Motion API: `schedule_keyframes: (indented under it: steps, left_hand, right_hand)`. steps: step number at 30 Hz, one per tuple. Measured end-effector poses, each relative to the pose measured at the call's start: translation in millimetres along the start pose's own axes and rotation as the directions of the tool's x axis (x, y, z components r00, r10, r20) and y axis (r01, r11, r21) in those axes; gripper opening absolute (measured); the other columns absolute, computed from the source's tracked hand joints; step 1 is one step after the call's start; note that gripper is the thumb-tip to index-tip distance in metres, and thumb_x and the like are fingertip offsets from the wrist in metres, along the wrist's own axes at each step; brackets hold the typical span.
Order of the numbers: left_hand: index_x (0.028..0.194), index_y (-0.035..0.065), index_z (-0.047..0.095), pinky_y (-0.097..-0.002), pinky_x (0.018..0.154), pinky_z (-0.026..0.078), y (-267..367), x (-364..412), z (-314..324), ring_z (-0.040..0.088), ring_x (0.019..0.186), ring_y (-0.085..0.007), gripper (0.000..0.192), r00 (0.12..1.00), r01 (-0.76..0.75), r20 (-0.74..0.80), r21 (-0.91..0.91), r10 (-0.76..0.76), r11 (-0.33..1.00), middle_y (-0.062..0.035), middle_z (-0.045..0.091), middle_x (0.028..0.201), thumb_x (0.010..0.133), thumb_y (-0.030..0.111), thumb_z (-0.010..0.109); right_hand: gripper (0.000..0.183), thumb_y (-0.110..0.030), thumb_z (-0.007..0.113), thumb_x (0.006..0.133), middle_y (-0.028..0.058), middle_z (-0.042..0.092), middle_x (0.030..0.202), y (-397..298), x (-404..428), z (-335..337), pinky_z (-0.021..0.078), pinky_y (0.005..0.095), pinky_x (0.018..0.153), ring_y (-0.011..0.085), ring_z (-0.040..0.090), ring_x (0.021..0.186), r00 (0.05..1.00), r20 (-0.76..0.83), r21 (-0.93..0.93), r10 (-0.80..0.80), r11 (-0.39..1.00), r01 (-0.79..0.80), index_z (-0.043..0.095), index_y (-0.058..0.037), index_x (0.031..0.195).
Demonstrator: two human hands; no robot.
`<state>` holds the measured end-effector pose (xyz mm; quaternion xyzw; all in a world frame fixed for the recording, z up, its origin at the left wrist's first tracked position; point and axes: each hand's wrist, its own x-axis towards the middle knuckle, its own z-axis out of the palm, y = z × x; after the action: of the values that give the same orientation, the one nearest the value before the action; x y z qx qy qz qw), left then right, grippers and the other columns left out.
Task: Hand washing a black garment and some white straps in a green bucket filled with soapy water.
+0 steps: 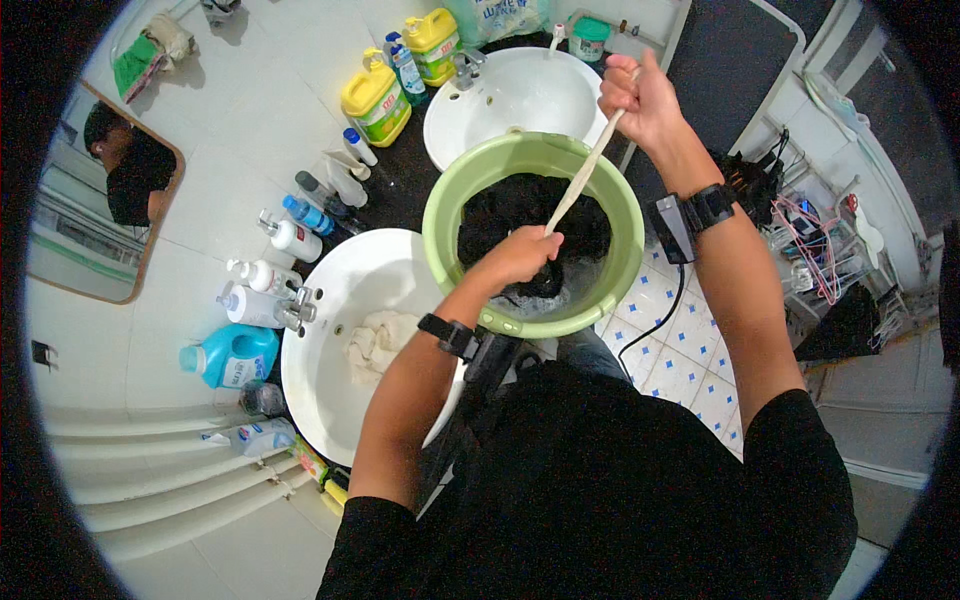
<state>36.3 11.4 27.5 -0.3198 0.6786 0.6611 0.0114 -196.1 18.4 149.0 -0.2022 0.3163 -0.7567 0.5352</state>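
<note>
A twisted strip of white cloth [581,180] is stretched between my two hands, above a light green plastic basin [436,225]. My left hand [519,259] grips its lower end over the middle of the basin. Farther up and to the right, my right hand [637,96] is closed around the other end, raised beyond the basin's rim. Inside the basin lies dark fabric [499,202], with suds and water [551,301] along the near side. The basin stands between two white sinks and hides part of each rim.
Crumpled white cloth [382,341] lies in the near sink [315,397]. The far sink [525,90] has a chrome faucet [468,66]. Yellow detergent jugs [377,101], pump bottles [292,238] and a blue detergent bottle [244,356] line the wall. Hangers [814,244] are at right.
</note>
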Motion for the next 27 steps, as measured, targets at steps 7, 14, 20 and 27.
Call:
schedule_keyframes:
  steps: [7, 14, 20, 27]
  left_hand:
    - [0.084, 0.002, 0.058, -0.0252, 0.06, 0.043, 3, 3, -5, 0.052, 0.063, -0.0115, 0.028, 0.91, -0.084, 0.412, 0.273, -0.037, 0.958, -0.0021, 0.056, 0.07, 0.089, 0.028, 0.05]
    - [0.114, 0.0016, 0.056, -0.0347, 0.085, 0.041, -35, 24, 8, 0.055, 0.097, -0.0292, 0.046, 0.824, -0.225, 0.532, 0.623, -0.195, 0.749, -0.0147, 0.059, 0.11, 0.083, 0.035, 0.049]
    - [0.128, 0.0083, 0.046, -0.0291, 0.096, 0.035, -56, 46, -5, 0.047, 0.114, -0.0235, 0.052, 0.801, -0.009, 0.472, 0.625, -0.369, 0.78, -0.0111, 0.048, 0.129, 0.083, 0.034, 0.052]
    - [0.122, 0.0045, 0.052, -0.0286, 0.086, 0.042, -65, 37, -9, 0.052, 0.104, -0.0197, 0.048, 0.778, 0.191, 0.476, 0.444, -0.411, 0.876, -0.0116, 0.057, 0.115, 0.082, 0.03, 0.058]
  right_hand:
    - [0.023, -0.015, 0.053, 0.077, 0.0128, 0.063, 0.079, 118, -49, -68, 0.0465, 0.0359, 0.062, 0.0222, 0.06, 0.068, 0.705, 0.076, -0.991, 0.705, -0.023, 0.129, 0.063, 0.0002, 0.091]
    - [0.029, -0.014, 0.054, 0.073, 0.0203, 0.063, 0.093, 163, -83, -99, 0.0476, 0.043, 0.071, 0.0344, 0.061, 0.086, 0.496, -0.161, -0.768, 0.853, -0.424, 0.48, 0.064, -0.0001, 0.097]
    - [0.026, -0.013, 0.056, 0.071, 0.0176, 0.064, 0.091, 163, -85, -100, 0.048, 0.0424, 0.069, 0.0326, 0.062, 0.084, 0.523, -0.227, -0.713, 0.821, -0.506, 0.485, 0.066, -0.0015, 0.092]
    - [0.024, -0.009, 0.061, 0.067, 0.0094, 0.066, 0.082, 142, -69, -87, 0.0481, 0.0322, 0.064, 0.0196, 0.061, 0.072, 0.268, -0.03, -0.932, 0.963, -0.124, 0.341, 0.067, -0.0031, 0.089]
